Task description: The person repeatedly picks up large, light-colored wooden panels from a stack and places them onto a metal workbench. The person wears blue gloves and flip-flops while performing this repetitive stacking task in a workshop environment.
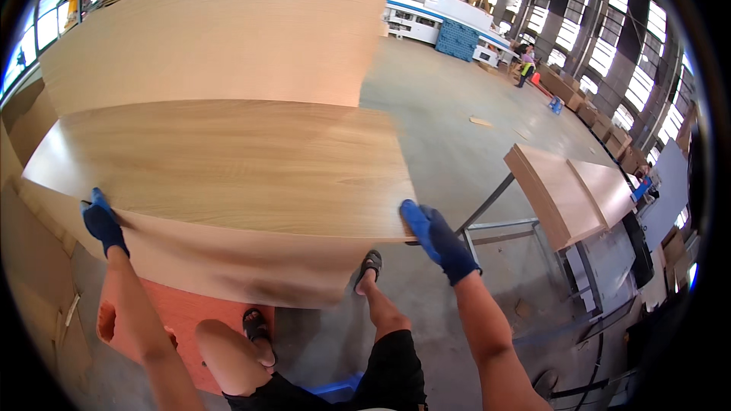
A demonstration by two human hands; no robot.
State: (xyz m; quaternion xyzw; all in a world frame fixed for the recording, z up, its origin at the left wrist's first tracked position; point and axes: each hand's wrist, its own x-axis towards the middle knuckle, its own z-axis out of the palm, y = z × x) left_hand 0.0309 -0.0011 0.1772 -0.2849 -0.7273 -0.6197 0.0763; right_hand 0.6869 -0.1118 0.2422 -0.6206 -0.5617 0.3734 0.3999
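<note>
A wide wood-grain board [251, 164] lies face up on top of a stack of boards [251, 260] in front of me. My left hand [105, 221], in a blue and black work glove, is closed on the board's near edge toward its left end. At the near right corner, my gloved right hand [440, 242] grips the same board, its fingers partly hidden beneath the edge. Both arms are spread wide and reach forward.
Behind the board rises a tall stack of pale panels [221, 34]. An orange-red platform [183, 323] is below on the left. More panels [567, 190] rest on a metal frame [502, 224] at right. Farther back are a white and blue machine [445, 19] and a person [525, 65].
</note>
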